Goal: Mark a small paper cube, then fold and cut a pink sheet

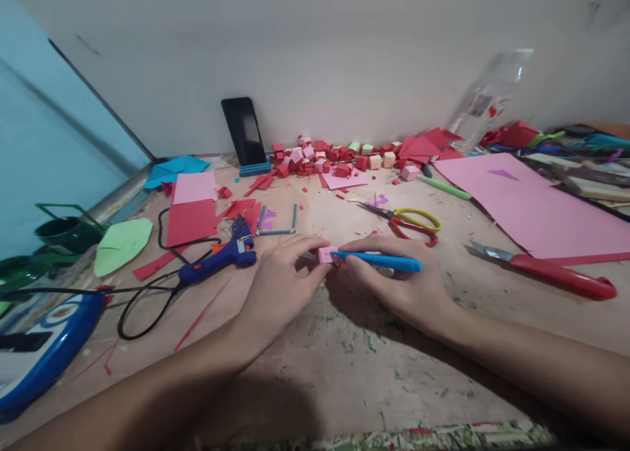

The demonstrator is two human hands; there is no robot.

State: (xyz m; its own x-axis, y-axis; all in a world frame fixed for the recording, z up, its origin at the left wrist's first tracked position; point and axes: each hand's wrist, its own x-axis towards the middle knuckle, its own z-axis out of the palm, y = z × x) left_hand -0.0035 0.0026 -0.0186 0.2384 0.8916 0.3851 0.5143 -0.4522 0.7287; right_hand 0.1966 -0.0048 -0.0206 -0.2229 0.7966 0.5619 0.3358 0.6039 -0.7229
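Between thumb and fingers, my left hand (pixel 290 274) pinches a small pink paper cube (pixel 325 255) just above the table. My right hand (pixel 401 277) grips a blue pen (pixel 386 261), whose tip end meets the cube's face; whether it is writing there I cannot make out. Beyond my right hand lies a pair of scissors (pixel 401 221) with one yellow and one red handle loop. A blue glue gun (pixel 219 260) rests left of my left hand, its black cord looping on the table. Just past my hands sits a U-shaped frame of thin grey sticks (pixel 276 232).
Many red, pink, cream and green paper cubes (pixel 339 159) are heaped by the wall, beside a propped phone (pixel 244 132). A red-handled knife (pixel 551 272) and pink sheets (pixel 536 201) lie right. A clear bottle (pixel 492 100) leans at the back; green cups (pixel 66 234) stand left.
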